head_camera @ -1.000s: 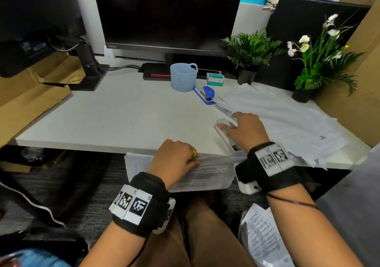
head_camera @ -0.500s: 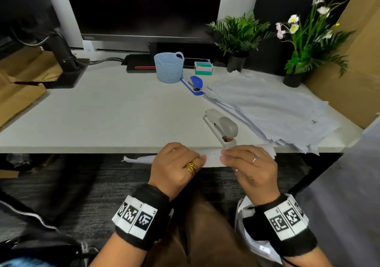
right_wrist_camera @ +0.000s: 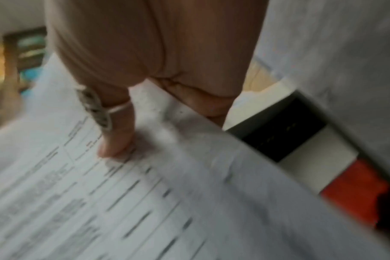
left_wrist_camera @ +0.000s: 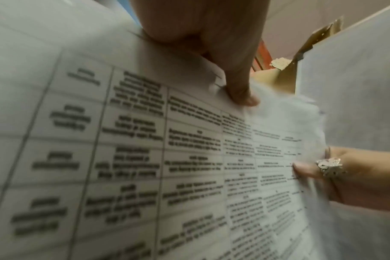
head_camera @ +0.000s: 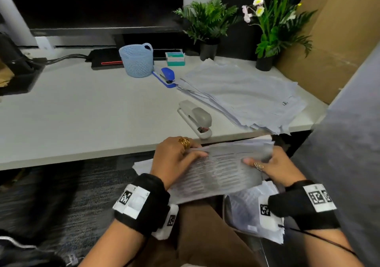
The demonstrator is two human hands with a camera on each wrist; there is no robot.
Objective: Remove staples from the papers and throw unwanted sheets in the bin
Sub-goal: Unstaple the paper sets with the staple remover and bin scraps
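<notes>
Both hands hold a printed sheaf of papers (head_camera: 218, 172) below the desk's front edge, over my lap. My left hand (head_camera: 176, 157) pinches its left end, thumb on top of the printed table (left_wrist_camera: 145, 149). My right hand (head_camera: 271, 163) grips the right end, with a ringed finger lying on the page (right_wrist_camera: 114, 146). A grey stapler (head_camera: 195, 118) lies on the desk near the edge, and a blue staple remover (head_camera: 166, 77) sits further back. A bin (head_camera: 250, 215) holding discarded sheets stands under my right wrist. No staple is visible.
A wide pile of loose sheets (head_camera: 246, 96) covers the desk's right side. A blue mesh basket (head_camera: 136, 60), a small staple box (head_camera: 175, 58) and two potted plants (head_camera: 207, 23) stand at the back under the monitor. A grey partition (head_camera: 349, 133) rises on the right.
The right hand left the stapler on the desk and joined the left hand at the papers. Both hands then carried the sheaf rightward and opened it flat above the bin.
</notes>
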